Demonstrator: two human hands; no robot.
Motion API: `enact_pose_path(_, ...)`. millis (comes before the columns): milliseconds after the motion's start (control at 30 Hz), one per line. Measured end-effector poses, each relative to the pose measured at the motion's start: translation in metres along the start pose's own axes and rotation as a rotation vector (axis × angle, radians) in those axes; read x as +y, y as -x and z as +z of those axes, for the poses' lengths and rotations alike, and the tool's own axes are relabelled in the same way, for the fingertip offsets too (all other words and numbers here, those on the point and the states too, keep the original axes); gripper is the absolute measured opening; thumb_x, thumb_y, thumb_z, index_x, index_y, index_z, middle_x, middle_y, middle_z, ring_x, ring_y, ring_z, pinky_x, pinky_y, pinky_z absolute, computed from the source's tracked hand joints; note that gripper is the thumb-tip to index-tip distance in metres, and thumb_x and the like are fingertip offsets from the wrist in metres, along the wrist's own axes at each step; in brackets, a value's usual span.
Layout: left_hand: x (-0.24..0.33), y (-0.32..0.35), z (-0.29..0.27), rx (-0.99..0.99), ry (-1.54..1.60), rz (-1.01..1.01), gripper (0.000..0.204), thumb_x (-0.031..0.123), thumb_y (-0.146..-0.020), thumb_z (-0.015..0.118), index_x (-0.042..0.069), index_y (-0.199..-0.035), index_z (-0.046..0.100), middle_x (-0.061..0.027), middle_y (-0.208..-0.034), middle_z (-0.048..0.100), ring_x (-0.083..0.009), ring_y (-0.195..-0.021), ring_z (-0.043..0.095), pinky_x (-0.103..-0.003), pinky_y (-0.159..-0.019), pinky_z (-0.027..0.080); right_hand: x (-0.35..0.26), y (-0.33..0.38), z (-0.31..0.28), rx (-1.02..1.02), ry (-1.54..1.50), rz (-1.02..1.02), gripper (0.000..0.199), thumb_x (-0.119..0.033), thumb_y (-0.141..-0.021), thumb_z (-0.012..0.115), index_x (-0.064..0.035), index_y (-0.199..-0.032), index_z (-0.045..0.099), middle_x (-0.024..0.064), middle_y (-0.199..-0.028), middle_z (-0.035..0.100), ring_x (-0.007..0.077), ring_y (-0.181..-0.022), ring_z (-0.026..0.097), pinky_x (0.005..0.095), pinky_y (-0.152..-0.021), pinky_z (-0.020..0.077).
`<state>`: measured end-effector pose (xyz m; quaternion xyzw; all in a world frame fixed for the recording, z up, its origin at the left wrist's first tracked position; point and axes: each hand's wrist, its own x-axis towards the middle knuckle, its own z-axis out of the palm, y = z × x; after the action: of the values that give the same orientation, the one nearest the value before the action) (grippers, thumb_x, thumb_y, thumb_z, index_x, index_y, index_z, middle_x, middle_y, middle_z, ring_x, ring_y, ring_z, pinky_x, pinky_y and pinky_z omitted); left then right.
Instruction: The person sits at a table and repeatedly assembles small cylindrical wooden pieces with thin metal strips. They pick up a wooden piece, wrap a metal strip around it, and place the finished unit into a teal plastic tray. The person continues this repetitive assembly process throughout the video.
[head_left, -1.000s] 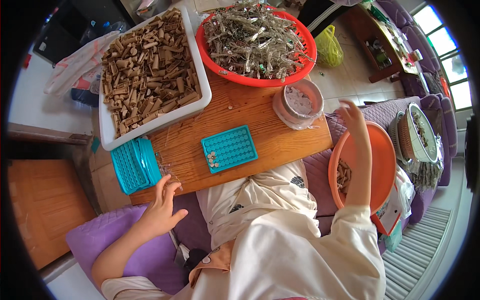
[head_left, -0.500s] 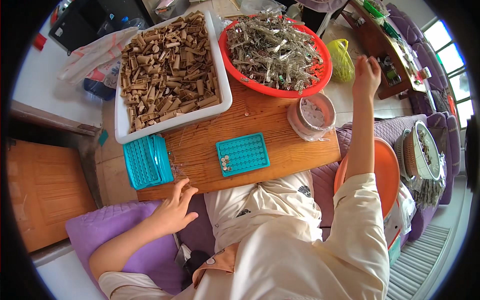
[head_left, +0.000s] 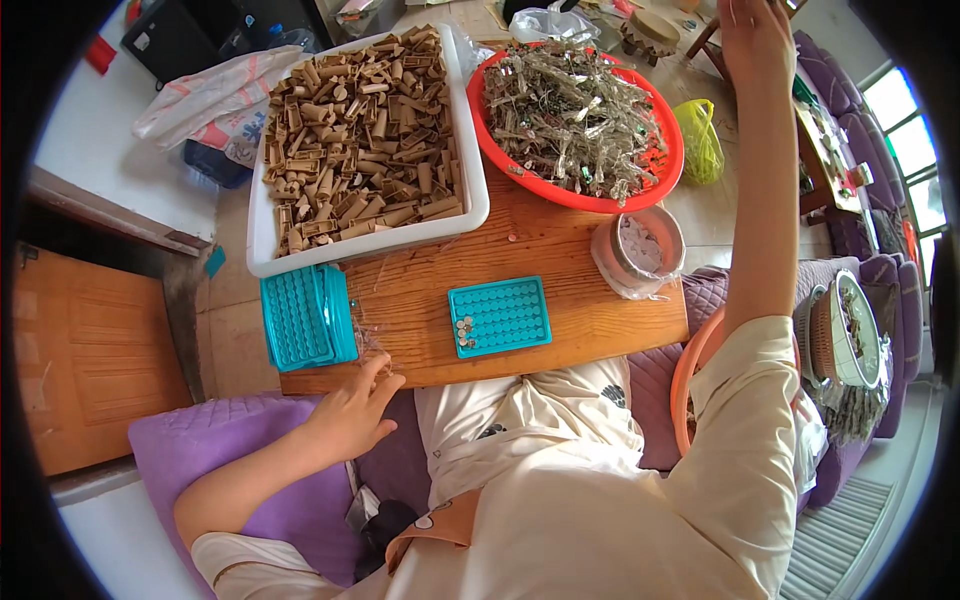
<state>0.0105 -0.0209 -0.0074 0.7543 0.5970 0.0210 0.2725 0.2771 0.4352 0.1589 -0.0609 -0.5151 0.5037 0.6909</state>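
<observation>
Left hand: the left hand (head_left: 345,415) lies at lower centre-left, fingers loosely curled, holding nothing, fingertips touching the near edge of the wooden board surface (head_left: 560,310)
Right hand: the right hand (head_left: 757,35) is raised to the upper right edge; whether it grips anything cannot be told
Nearest thing: stack of teal plastic grid trays (head_left: 303,317), just above the left hand
Centre: single teal plastic grid tray (head_left: 499,316), flat on the surface
Upper frame: white rectangular tray of tan tubes (head_left: 360,140); red round basin of clear pieces (head_left: 580,115)

Table (head_left: 560,330) is varnished wood, smooth with visible grain; teal trays (head_left: 500,316) are matt moulded plastic; red basket (head_left: 500,150) is glossy plastic; purple cushion (head_left: 200,450) is soft cloth.
</observation>
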Motion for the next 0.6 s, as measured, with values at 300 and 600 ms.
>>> enact_pose_path(300,0.006,-0.002,-0.016,0.161,0.224,-0.068,0.042,0.015,-0.075,0.064,0.006,-0.111,0.047,-0.0112,-0.107,0.048,-0.0227,-0.087,0.057,-0.032,-0.069,0.049,-0.017,0.072,0.117,-0.375,0.752,-0.091,0.014,-0.009,-0.079,0.055,-0.0035,-0.091,0.056,0.0065,-0.074,0.058,0.0146,-0.062,0.054,0.027,-0.057,0.0438)
enact_pose_path(600,0.016,-0.008,-0.037,0.417,0.82,-0.169,0.03,0.014,-0.078,0.063,0.004,-0.106,0.056,-0.0084,-0.091,0.062,-0.0122,-0.075,0.061,-0.023,-0.061,0.048,0.007,0.332,0.144,-1.11,0.649,-0.053,0.027,-0.003,-0.067,0.064,-0.0016,-0.093,0.056,0.0026,-0.056,0.044,0.0173,-0.05,0.047,0.0298,-0.045,0.0394)
